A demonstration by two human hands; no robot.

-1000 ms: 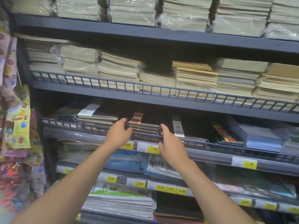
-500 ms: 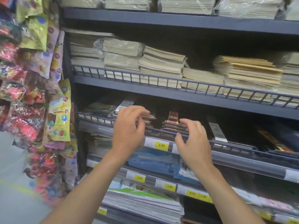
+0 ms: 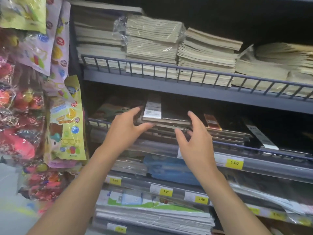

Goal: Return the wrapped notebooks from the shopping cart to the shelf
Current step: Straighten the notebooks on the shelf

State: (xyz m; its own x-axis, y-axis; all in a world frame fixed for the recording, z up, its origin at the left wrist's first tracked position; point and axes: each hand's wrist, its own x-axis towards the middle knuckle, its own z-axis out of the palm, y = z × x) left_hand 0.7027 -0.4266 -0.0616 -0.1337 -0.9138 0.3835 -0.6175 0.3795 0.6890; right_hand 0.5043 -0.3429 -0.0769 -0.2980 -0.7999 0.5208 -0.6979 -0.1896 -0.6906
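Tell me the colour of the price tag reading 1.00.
The price tag is yellow with dark digits, head view.

l hand (image 3: pixel 126 128), r hand (image 3: pixel 197 141) over to white-label stack (image 3: pixel 166 116)

Left hand (image 3: pixel 126 131), right hand (image 3: pixel 198 145) both raised forward, fingers spread, palms facing each other.

Two hands were counted, a left hand (image 3: pixel 125 131) and a right hand (image 3: pixel 197 143). Four shelf levels (image 3: pixel 169 88) were seen stocked, and two wire rails (image 3: pixel 169 68) were counted. On the uppermost of these levels four stacks of beige exercise books (image 3: pixel 152 43) were made out. Three piles of dark notebooks (image 3: pixel 169 116) were counted below. Three yellow price tags (image 3: pixel 234 162) were read, one 1.00 and two 3.00; others were too blurred to be counted.
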